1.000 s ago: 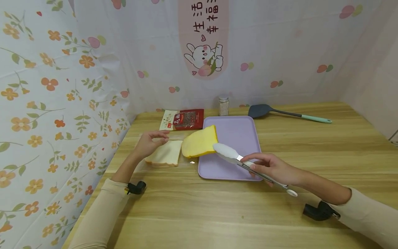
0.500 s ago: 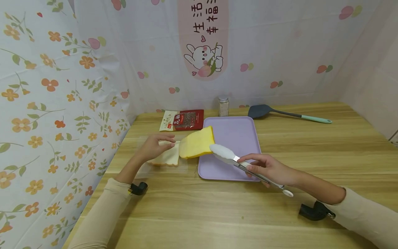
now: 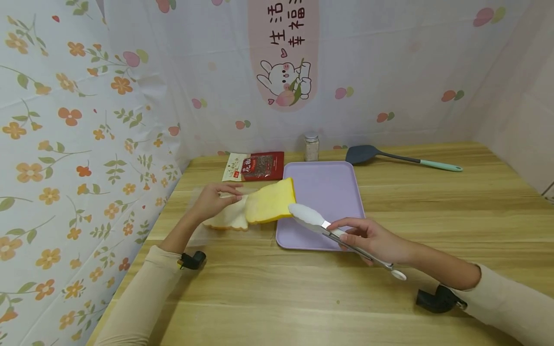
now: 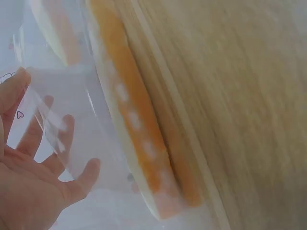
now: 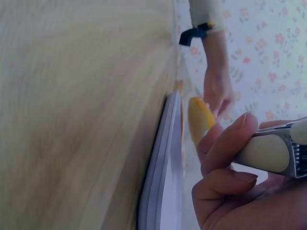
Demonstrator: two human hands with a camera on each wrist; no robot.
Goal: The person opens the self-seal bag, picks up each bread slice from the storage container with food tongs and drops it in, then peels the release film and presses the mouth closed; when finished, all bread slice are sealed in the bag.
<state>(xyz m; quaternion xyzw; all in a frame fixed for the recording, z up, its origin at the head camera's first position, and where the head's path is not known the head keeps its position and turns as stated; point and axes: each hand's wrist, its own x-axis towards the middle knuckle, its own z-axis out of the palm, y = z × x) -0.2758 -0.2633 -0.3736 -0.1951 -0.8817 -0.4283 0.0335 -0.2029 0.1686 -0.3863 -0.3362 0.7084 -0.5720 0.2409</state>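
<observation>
My right hand (image 3: 374, 239) grips a pair of white-tipped tongs (image 3: 308, 215) by the handle. Their tips pinch a yellow bread slice (image 3: 271, 201), which hangs tilted across the tray's left edge. At its left end the yellow slice overlaps a white bread slice (image 3: 233, 217) in the head view. That white slice, with a brown crust, lies flat inside a clear plastic bag (image 4: 72, 103). My left hand (image 3: 212, 202) pinches the bag's film above the bread between thumb and finger, the other fingers spread behind it in the left wrist view. Whether the yellow slice is inside the bag, I cannot tell.
A lilac tray (image 3: 326, 182) sits under the tongs. Behind it stand a spice jar (image 3: 311, 147) and, to the left, a red seasoning packet (image 3: 259, 166). A dark spatula (image 3: 402, 157) with a mint handle lies at the back right. Patterned curtains border the table.
The tongs and yellow slice have moved left and slightly toward me, over the white slice's edge. My left hand has shifted a little to the right, lifting the bag's film.
</observation>
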